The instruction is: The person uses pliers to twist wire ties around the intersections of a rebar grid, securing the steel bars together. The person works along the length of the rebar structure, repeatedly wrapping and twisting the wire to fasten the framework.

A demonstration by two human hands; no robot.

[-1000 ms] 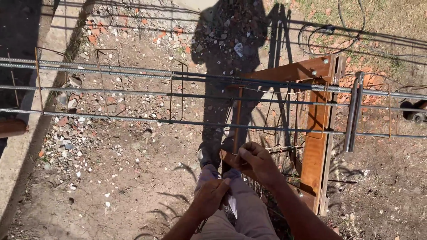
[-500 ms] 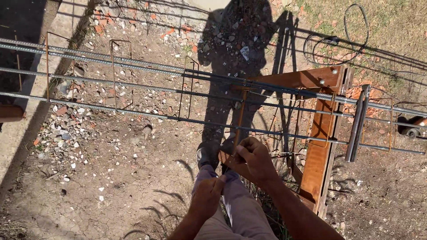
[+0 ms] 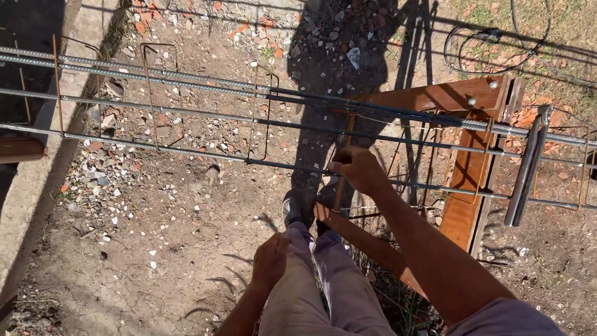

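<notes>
A rebar cage of long grey bars (image 3: 186, 115) runs left to right at waist height, ringed by rust-coloured stirrups (image 3: 260, 112). My right hand (image 3: 357, 168) reaches forward and closes around one upright stirrup (image 3: 346, 129) where it crosses the nearest bar (image 3: 273, 163). My left hand (image 3: 270, 258) hangs low beside my left thigh with its fingers curled; nothing shows in it. My legs in grey trousers (image 3: 311, 292) and dark shoes (image 3: 298, 208) stand on the dirt below the cage.
A brown wooden trestle (image 3: 463, 155) carries the cage on the right. A grey metal bar tool (image 3: 527, 168) hangs over the bars at far right. Coiled wire (image 3: 497, 37) lies on grass behind. A concrete kerb (image 3: 31, 205) and brick rubble (image 3: 99, 180) sit left.
My right hand has gone up and forward from near my knee to the stirrup on the nearest bar. My left hand has dropped a little. The view has shifted.
</notes>
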